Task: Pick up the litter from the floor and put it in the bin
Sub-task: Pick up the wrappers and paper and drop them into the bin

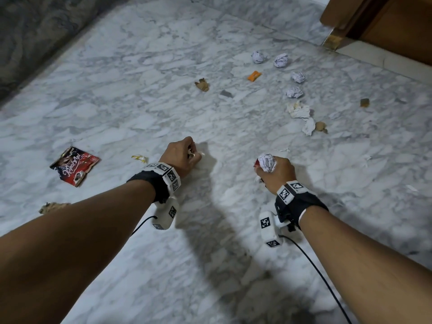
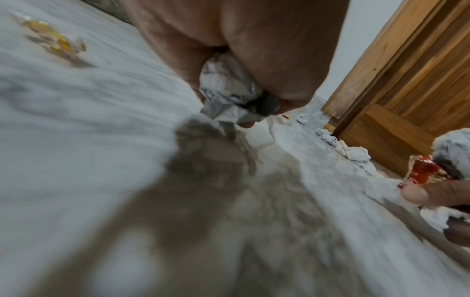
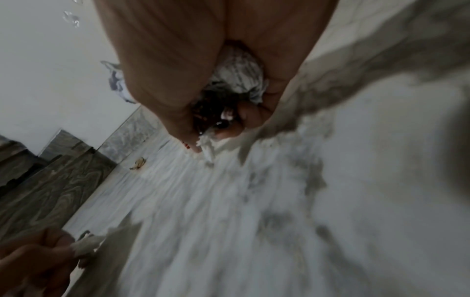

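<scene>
My left hand (image 1: 187, 153) is curled into a fist low over the marble floor, gripping crumpled paper litter (image 2: 229, 90) that pokes out between the fingers. My right hand (image 1: 274, 170) grips a crumpled paper ball (image 1: 266, 162) together with a red wrapper (image 2: 419, 170) and white tissue scraps (image 3: 206, 144). Loose litter lies on the floor: a red snack packet (image 1: 73, 166) at left, a yellow wrapper (image 1: 139, 158) beside my left wrist, and several crumpled paper balls (image 1: 281, 60) further off at right. No bin is in view.
A brown scrap (image 1: 202, 84), an orange wrapper (image 1: 254, 75), white tissues (image 1: 299, 111) and small brown bits (image 1: 320, 126) dot the far floor. A wooden door (image 1: 397, 26) stands at the back right. A dark patterned border (image 1: 35, 31) runs along the left. Another brown scrap (image 1: 50, 207) lies by my left forearm.
</scene>
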